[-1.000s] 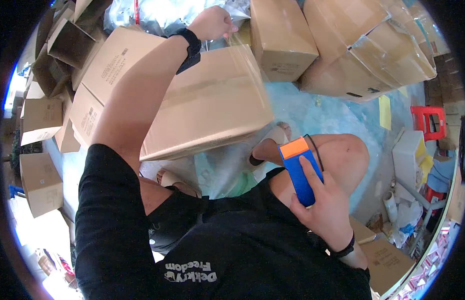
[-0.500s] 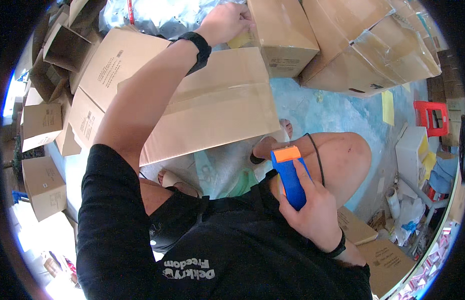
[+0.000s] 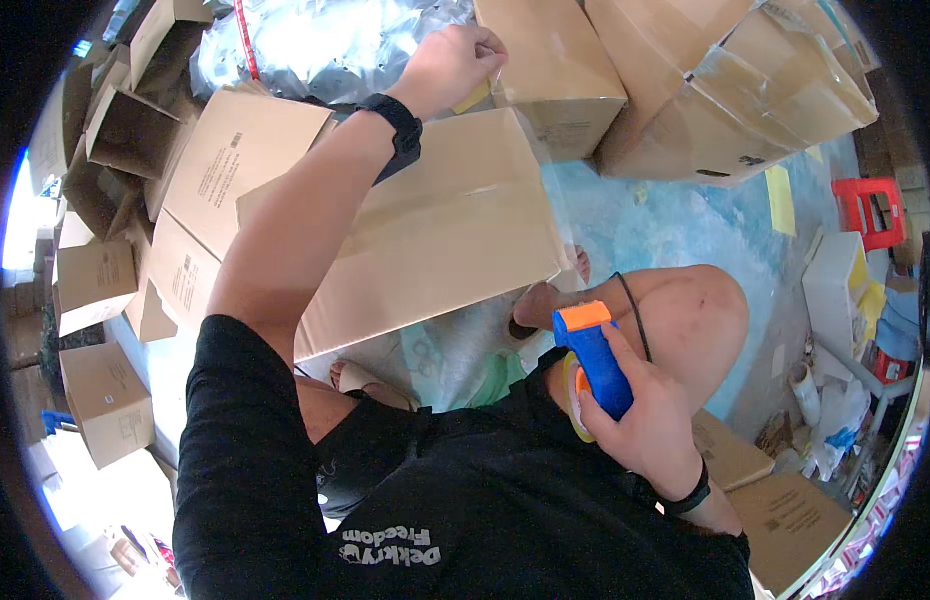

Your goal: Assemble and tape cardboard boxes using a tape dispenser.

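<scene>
In front of me lies a brown cardboard carton (image 3: 455, 235), with a strip of clear tape across its upper face. Beyond its far edge, my left hand (image 3: 453, 70) is raised with thumb and fingers pinched together; whatever they hold, if anything, is too small to make out. My right hand (image 3: 650, 425) grips a blue and orange tape dispenser (image 3: 600, 370) over my bent knee. Part of a yellowish tape roll (image 3: 572, 400) shows at the dispenser's side. The dispenser is apart from the carton.
Clear plastic-wrapped goods (image 3: 315, 50) lie at the far side. Large cartons (image 3: 720, 90) stand at the far right, and an open-flapped carton (image 3: 220, 165) is on the left. A red stool (image 3: 870, 213) and a white bin (image 3: 835, 285) stand to the right.
The whole view has turned slightly. My left hand stays pinched past the carton's far edge. The dispenser remains in my right hand, and more of its tape roll shows.
</scene>
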A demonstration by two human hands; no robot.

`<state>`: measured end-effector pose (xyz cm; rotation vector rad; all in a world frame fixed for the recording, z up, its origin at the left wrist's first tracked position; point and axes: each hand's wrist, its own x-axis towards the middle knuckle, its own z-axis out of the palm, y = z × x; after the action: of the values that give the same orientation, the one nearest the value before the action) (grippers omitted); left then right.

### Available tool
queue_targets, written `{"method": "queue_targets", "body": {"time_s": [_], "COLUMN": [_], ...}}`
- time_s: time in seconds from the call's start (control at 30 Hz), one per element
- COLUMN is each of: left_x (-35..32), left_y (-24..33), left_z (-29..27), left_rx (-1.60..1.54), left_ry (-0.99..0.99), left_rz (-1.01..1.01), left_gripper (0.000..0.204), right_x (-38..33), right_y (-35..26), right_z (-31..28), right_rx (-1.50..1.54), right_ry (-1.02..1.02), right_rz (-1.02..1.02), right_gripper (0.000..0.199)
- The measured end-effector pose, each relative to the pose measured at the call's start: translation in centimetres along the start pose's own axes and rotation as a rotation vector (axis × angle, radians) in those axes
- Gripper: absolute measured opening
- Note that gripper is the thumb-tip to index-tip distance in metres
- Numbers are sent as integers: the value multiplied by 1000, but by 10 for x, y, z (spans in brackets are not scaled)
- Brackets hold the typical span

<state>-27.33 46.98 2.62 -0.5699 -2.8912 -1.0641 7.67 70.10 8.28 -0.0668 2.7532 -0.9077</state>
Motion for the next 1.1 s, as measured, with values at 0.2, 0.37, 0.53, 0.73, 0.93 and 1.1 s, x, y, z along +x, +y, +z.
{"method": "queue_targets", "body": {"time_s": [0.2, 0.37, 0.53, 0.73, 0.93, 1.1], "left_x": [1, -1, 2, 3, -4, -4], "left_y": [-1, -1, -3, -19, -15, -15], "left_z": [6, 12, 13, 26, 24, 21], "left_rx": [96, 219, 276, 248, 237, 285], "left_ry": [35, 62, -32, -30, 15, -42], "left_rz": [114, 159, 104, 135, 220, 99], "left_gripper": [23, 20, 21, 25, 27, 26], "right_x": [2, 10, 20, 44, 59, 64], "right_y": [-1, 0, 0, 2, 2, -2], "right_z": [-1, 5, 7, 15, 23, 22], "right_rx": [-6, -63, -87, -146, -151, -145], "right_ry": [70, 78, 49, -24, -37, -57], "right_rz": [22, 30, 29, 43, -30, -34], "right_gripper": [64, 61, 62, 63, 64, 64]}}
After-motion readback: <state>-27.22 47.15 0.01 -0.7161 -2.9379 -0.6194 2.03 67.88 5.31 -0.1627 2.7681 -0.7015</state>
